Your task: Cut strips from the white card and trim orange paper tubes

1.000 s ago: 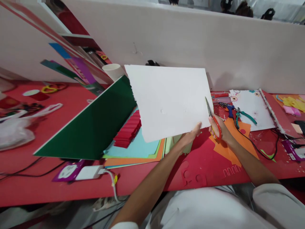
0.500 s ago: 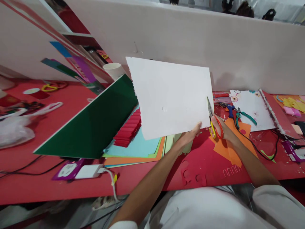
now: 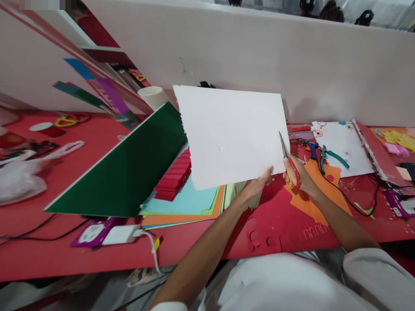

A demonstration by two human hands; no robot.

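Presently, both hands are engaged with the white sheet [image 3: 233,134], which is raised above the red table [image 3: 201,242] near its middle. The left hand [image 3: 260,183] pinches the sheet at its lower right corner; the thumb lies over the front face. The right hand [image 3: 302,175] is closed round the red and yellow handles of the scissors [image 3: 284,146], blades pointing up and overlapping the sheet's right edge. Whether they are cutting cannot be determined.

Containers, noted from left to right: a translucent plastic bag [image 3: 22,183] slumps at the table's left side, handles loose, contents not discernible. Behind it stands a red cylinder [image 3: 47,129] with a pale top; whether it is a tub or a spool cannot be established. A white round vessel [image 3: 154,101] stands behind the green board [image 3: 126,166], its inside not legible from this angle. Over the pale partition [image 3: 324,73], dark items [image 3: 331,12] show against clear plastic; whether they are inside it cannot be confirmed.

Below the sheet, a red pleated bundle [image 3: 173,177] rests on stacked coloured paper [image 3: 201,201]. Teal-handled pliers [image 3: 337,159] lie partly over a flower-patterned sheet [image 3: 348,151] at right.
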